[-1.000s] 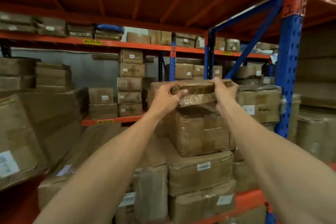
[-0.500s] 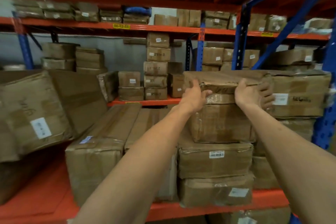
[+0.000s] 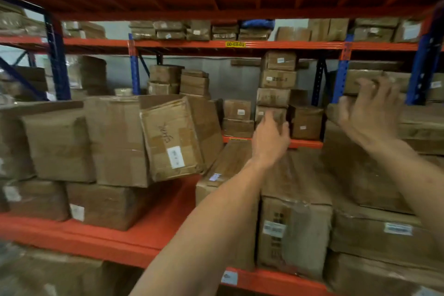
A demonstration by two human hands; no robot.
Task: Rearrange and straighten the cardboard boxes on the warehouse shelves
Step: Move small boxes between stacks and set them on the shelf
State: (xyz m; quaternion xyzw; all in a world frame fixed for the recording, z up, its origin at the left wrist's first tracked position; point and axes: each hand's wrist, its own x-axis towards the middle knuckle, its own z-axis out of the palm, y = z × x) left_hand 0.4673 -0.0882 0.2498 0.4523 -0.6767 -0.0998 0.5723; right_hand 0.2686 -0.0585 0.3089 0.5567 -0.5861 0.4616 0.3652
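Brown cardboard boxes fill an orange shelf point(image 3: 134, 235). My left hand point(image 3: 270, 136) hovers in the air above a long flat box point(image 3: 230, 163), fingers loosely spread, holding nothing. My right hand point(image 3: 367, 113) is raised with fingers spread beside the flat top box point(image 3: 422, 122) of the right-hand stack point(image 3: 365, 175); motion blur hides whether it touches the box. To the left, a labelled box point(image 3: 171, 138) leans tilted against the boxes behind it.
A stack of larger boxes point(image 3: 60, 144) fills the shelf's left side. Small stacked boxes point(image 3: 276, 79) stand on the rack behind. Blue uprights point(image 3: 341, 74) frame the bay; an orange deck runs overhead. A bare strip of shelf lies between the left and right stacks.
Both hands have let go of the flat top box and opened. My view has swung left, so the right-hand stack now sits at the frame's right edge and the tilted box is near centre.
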